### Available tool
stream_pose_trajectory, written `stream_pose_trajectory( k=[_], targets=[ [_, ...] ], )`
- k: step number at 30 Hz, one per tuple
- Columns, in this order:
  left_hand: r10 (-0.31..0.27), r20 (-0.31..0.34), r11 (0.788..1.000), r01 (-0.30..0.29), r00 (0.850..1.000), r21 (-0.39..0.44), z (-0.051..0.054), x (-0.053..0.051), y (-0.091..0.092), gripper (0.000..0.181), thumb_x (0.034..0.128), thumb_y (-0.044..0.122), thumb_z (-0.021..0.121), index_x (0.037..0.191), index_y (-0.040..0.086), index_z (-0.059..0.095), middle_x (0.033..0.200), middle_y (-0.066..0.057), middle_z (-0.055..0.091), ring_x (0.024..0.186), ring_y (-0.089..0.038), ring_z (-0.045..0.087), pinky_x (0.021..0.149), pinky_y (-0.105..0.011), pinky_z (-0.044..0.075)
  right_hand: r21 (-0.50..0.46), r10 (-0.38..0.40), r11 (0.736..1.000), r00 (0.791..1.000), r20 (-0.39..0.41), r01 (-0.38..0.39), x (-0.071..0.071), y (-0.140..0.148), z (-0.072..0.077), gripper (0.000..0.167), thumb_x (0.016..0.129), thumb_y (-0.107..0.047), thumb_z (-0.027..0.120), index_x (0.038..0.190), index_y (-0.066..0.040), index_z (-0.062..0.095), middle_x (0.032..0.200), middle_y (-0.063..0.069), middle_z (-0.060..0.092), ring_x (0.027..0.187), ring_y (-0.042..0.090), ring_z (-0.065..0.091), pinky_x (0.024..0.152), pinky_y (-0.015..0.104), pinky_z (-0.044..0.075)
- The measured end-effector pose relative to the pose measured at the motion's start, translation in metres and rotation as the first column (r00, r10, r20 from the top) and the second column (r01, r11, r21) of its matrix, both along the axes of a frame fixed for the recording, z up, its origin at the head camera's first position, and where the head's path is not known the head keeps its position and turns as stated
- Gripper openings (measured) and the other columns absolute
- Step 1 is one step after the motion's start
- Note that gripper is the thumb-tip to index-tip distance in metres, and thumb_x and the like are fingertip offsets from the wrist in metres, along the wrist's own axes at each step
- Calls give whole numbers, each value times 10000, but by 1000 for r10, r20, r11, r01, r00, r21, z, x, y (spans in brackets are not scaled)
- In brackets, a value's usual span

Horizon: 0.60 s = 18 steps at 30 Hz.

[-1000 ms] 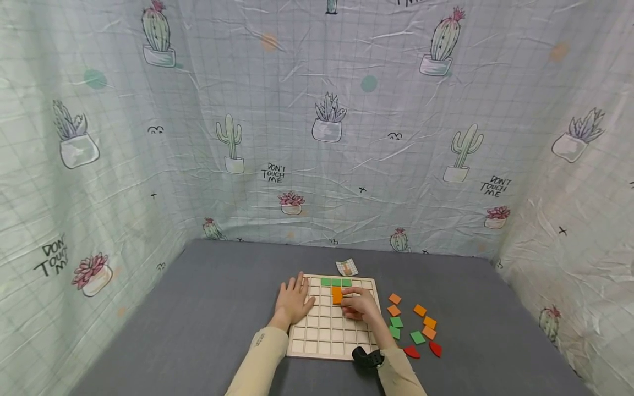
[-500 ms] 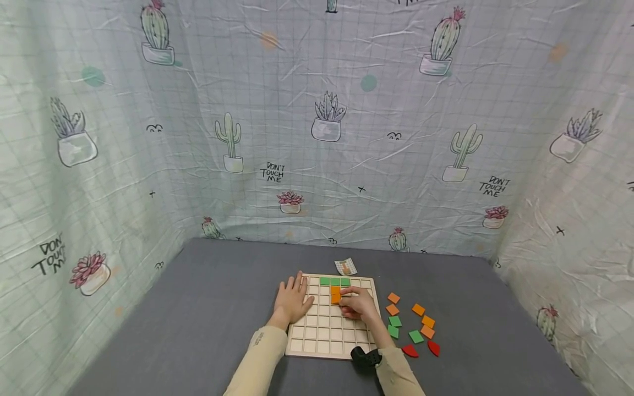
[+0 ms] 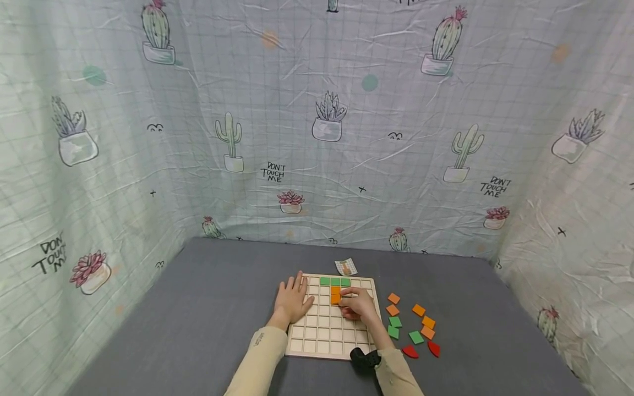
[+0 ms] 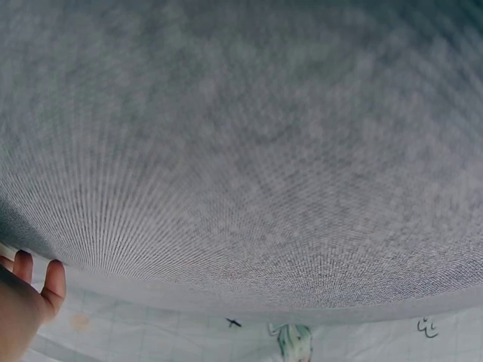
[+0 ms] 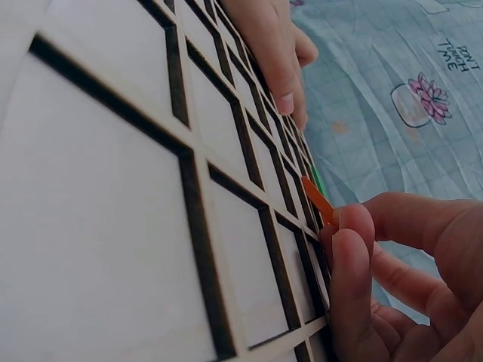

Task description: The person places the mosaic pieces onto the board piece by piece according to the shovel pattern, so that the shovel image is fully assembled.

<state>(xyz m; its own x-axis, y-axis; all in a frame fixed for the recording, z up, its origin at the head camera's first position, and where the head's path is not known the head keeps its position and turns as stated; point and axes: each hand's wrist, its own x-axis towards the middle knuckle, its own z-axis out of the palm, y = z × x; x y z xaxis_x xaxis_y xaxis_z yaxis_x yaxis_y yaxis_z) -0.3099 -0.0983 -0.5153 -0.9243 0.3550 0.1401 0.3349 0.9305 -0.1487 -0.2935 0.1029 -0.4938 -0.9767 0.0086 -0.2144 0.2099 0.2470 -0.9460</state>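
Note:
A wooden grid board lies on the table, with green square tiles in a row near its far edge. My left hand rests on the board's left side, fingers spread and straight; in the left wrist view only a few of its fingers show. Over the board's middle, my right hand pinches an orange square tile between thumb and finger, tilted at a cell just below the green row. Another orange tile sits directly above it, under the middle green one.
Right of the board lie loose orange tiles, green tiles and two red quarter-round pieces. Behind the board is a small printed pattern card. A cactus-print curtain closes off the table's back and sides.
The orange tile under my right fingers has settled slightly lower toward its cell. Both hands otherwise stay in place.

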Motion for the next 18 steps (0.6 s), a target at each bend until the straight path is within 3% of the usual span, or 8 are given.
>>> stream_pose_trajectory(
  k=[18],
  targets=[
    [-7,-5,1000,7,1000,24,-2,-1,0,608,929,486,285,1388,89,324,1456,-120,275,1250,-287,351,906,-465,305,9,30,1000,999,30,-30,0,2,-1,282,773,-61,640,1039,29,613,641,24,630,445,65,552,453,234,474]
  ],
)
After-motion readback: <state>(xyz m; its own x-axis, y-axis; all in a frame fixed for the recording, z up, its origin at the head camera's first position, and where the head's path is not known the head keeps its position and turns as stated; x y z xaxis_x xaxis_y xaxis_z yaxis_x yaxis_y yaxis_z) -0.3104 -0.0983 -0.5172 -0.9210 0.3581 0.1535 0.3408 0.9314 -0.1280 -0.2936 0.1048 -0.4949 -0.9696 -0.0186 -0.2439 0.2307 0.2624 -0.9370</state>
